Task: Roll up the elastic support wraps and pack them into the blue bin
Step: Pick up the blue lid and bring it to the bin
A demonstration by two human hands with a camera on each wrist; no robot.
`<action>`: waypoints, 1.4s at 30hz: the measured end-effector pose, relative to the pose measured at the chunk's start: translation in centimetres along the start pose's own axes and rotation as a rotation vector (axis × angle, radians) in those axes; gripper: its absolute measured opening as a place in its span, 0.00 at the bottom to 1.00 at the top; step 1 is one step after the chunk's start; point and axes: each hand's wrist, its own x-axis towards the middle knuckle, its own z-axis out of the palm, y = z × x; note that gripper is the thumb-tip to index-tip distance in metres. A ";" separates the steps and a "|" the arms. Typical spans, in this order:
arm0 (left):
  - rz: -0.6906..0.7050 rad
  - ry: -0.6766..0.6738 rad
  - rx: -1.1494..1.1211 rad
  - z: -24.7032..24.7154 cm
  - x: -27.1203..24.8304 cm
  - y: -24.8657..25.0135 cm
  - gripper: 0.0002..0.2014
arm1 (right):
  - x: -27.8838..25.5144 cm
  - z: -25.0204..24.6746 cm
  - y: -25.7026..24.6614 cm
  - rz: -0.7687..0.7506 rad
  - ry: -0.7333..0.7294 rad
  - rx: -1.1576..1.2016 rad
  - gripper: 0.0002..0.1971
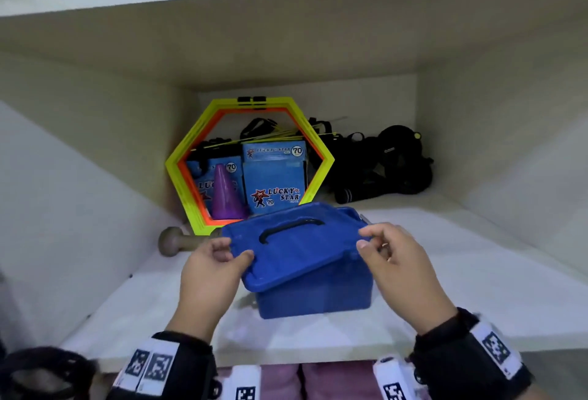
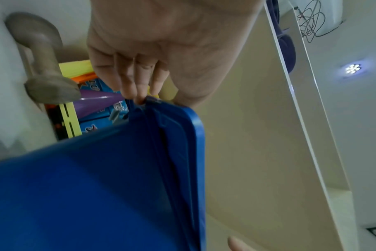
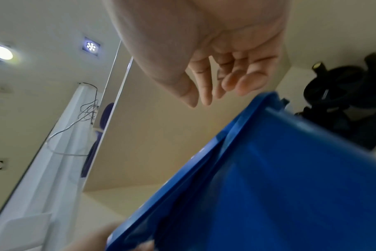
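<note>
Blue bin, centre frame: lid being gripped askew by left hand, right hand hovering loosely uncurled; next needing lid lifted clear.

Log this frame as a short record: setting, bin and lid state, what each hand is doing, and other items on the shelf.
setting: white shelf compartment
bin: blue plastic storage bin standing on the shelf
lid: blue plastic lid with a black handle, tilted and askew on the bin, not seated
left hand: pinches the lid's left edge
right hand: at the lid's right edge, fingers loosely curled; contact unclear
behind bin: yellow-and-orange hexagonal rings, purple cone, blue Lucky Star boxes, black strapped gear
left of bin: grey dumbbell
wraps: none visible
</note>
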 end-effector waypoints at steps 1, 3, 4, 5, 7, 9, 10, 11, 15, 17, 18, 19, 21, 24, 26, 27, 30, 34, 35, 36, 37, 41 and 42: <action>-0.004 -0.003 0.026 -0.3 0.4 0.2 0.13 | 0.8 -0.7 0.5 0.011 -0.013 -0.063 0.08; -0.004 -0.033 0.093 -0.8 1.7 0.3 0.10 | 2.2 -1.6 1.5 0.054 -0.107 -0.170 0.13; 0.000 -0.051 0.141 -0.8 2.6 0.1 0.11 | 2.6 -1.8 1.9 0.065 -0.153 -0.214 0.15; 0.004 -0.068 0.195 -0.8 3.4 0.2 0.13 | 2.9 -1.8 2.5 0.074 -0.191 -0.241 0.16; 0.019 -0.096 0.302 -0.4 4.9 0.3 0.16 | 3.2 -1.6 3.2 0.083 -0.211 -0.229 0.15; 0.032 -0.139 0.401 0.4 6.1 0.4 0.16 | 3.1 -1.6 3.7 0.086 -0.166 -0.186 0.11; 0.043 -0.165 0.449 0.8 6.5 0.4 0.15 | 3.1 -1.6 3.8 0.087 -0.136 -0.166 0.08; 0.054 -0.194 0.491 1.3 6.7 0.6 0.13 | 3.1 -1.7 3.9 0.086 -0.109 -0.149 0.06; 0.106 -0.226 0.596 2.3 6.3 1.3 0.08 | 3.1 -1.6 4.6 0.122 -0.102 -0.114 0.04; 0.106 -0.197 0.583 2.4 6.1 1.3 0.08 | 3.3 -1.6 5.1 0.158 -0.111 -0.076 0.03; 0.090 -0.188 0.552 2.4 6.1 1.1 0.07 | 3.4 -1.6 5.3 0.183 -0.115 -0.030 0.04; 0.047 -0.186 0.510 2.3 6.2 0.9 0.06 | 3.7 -1.6 5.4 0.220 -0.117 0.036 0.04; -0.074 -0.208 0.447 2.3 6.0 0.7 0.08 | 4.2 -1.6 5.5 0.337 -0.123 0.214 0.04; -0.265 -0.279 0.302 2.6 5.6 0.7 0.13 | 4.6 -1.4 5.5 0.462 -0.114 0.467 0.16; -0.328 -0.278 0.141 2.7 5.6 0.5 0.14 | 4.6 -1.2 5.3 0.457 -0.058 0.499 0.19; -0.335 -0.265 0.099 2.6 5.6 0.5 0.15 | 4.6 -1.1 5.3 0.454 -0.032 0.501 0.20; -0.306 -0.225 0.025 2.3 5.9 -0.2 0.24 | 4.8 -0.8 5.2 0.477 0.028 0.548 0.18; -0.244 -0.144 0.002 2.2 5.9 -0.4 0.17 | 5.5 -0.5 5.2 0.607 0.034 0.803 0.08; -0.255 -0.143 -0.033 2.3 6.0 -0.4 0.12 | 5.7 -0.5 5.2 0.665 0.024 0.895 0.04; -0.280 -0.145 -0.084 2.3 6.1 -0.4 0.08 | 5.9 -0.4 5.4 0.730 0.013 0.965 0.03; -0.313 -0.147 -0.130 2.1 6.2 -0.5 0.08 | 6.1 -0.4 5.6 0.790 -0.007 1.008 0.03; -0.528 -0.277 -0.343 1.6 6.1 -0.3 0.03 | 6.9 -0.4 6.5 0.901 -0.127 1.039 0.13; -0.587 -0.344 -0.401 1.6 5.8 -0.1 0.06 | 7.0 -0.4 6.6 0.908 -0.152 1.019 0.15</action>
